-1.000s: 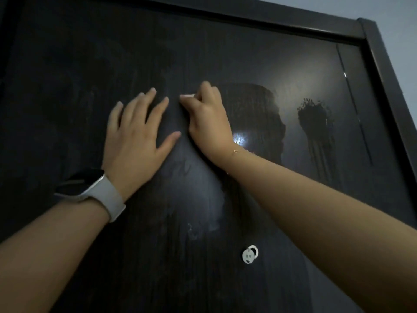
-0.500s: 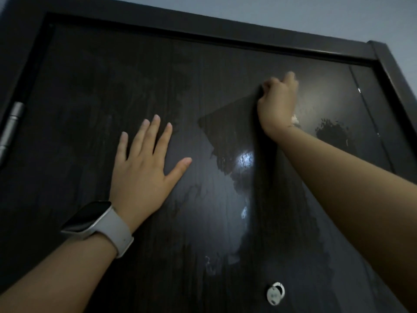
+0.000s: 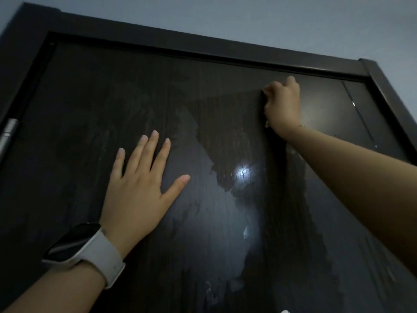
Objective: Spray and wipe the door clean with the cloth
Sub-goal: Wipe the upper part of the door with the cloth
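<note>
A right hand [image 3: 282,107], fingers curled, presses a barely visible pale cloth [image 3: 267,124] against the dark door [image 3: 90,109] near its top; the left hand [image 3: 137,190] lies flat, fingers spread.

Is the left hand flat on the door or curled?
Flat. The left hand lies with straight, spread fingers on the dark door, holding nothing.

My white-strapped watch [image 3: 83,247] sits on my wrist, its dark face up. A silver hinge [image 3: 8,136] shows at the left edge, grey wall [image 3: 248,16] above the frame [image 3: 203,45].
</note>
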{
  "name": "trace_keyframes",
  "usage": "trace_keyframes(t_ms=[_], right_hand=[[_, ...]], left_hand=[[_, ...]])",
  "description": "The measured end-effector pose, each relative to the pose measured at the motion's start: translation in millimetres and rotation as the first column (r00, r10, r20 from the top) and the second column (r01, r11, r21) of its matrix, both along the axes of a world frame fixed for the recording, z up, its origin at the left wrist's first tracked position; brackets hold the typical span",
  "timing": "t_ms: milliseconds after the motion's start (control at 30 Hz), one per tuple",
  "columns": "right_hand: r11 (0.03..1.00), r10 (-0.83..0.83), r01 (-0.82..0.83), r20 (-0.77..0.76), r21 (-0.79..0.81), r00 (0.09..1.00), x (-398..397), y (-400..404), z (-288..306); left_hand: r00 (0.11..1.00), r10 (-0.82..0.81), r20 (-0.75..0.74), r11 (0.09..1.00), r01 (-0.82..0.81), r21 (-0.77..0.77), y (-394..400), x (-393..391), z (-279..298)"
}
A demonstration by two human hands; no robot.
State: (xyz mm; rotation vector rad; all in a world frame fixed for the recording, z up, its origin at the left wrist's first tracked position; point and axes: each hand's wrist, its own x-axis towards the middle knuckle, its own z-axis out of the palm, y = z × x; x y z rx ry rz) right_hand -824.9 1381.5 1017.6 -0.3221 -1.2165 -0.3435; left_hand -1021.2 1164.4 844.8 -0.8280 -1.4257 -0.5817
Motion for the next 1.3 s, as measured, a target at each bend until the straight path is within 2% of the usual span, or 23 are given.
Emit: trace_keyframes(t_ms=[100, 167, 333, 433, 500, 667, 800, 900, 1000, 1133, 1300], right_hand=[[0.992, 0.002, -0.013, -0.087, -0.124, 0.996, -3, -9, 16], [0.989, 0.013, -0.026, -0.091, -0.143, 0.996, -26, -37, 27], [0.990, 0.061, -0.078, 0.136, 0.119, 0.989, -104, -128, 24], [0.965, 0.050, -0.102, 0.212, 0.243, 0.976, -122, -138, 30], [0.957, 0.054, -0.113, 0.221, 0.266, 0.974, -112, -123, 40], [0.986, 0.063, -0.078, 0.102, 0.150, 0.993, -57, -52, 56], [0.999, 0.022, -0.023, -0.030, -0.029, 0.999, -10, -3, 60], [0.988, 0.006, -0.025, -0.123, -0.153, 0.992, 0, 6, 61], [0.978, 0.014, -0.048, -0.170, -0.201, 0.985, -10, -7, 64], [0.990, 0.040, -0.053, -0.094, -0.134, 0.995, -42, -51, 73], [0.996, 0.047, -0.053, 0.087, 0.073, 0.995, -107, -126, 74]], left_hand=[[1.000, -0.010, 0.015, 1.000, 0.010, 0.001, -1, 0, 1], [0.999, -0.031, 0.018, 1.000, 0.031, 0.006, -2, 1, 1], [0.999, -0.031, -0.007, 0.999, 0.031, 0.014, 1, -1, 0], [1.000, -0.018, -0.017, 1.000, 0.018, 0.021, 1, -2, 1], [0.999, -0.025, -0.031, 1.000, 0.025, 0.015, 2, -2, 0], [0.999, -0.007, -0.048, 0.999, 0.008, 0.032, 2, -4, 0], [0.999, -0.006, -0.047, 1.000, 0.007, 0.028, 1, -1, 0], [0.999, -0.001, -0.048, 1.000, 0.002, 0.026, 2, -1, -1], [0.997, 0.042, -0.061, 0.998, -0.039, 0.042, 3, -4, -1], [0.994, 0.056, -0.089, 0.996, -0.050, 0.067, 6, -5, -1], [0.995, 0.018, -0.094, 0.997, -0.010, 0.081, 7, -7, 0]])
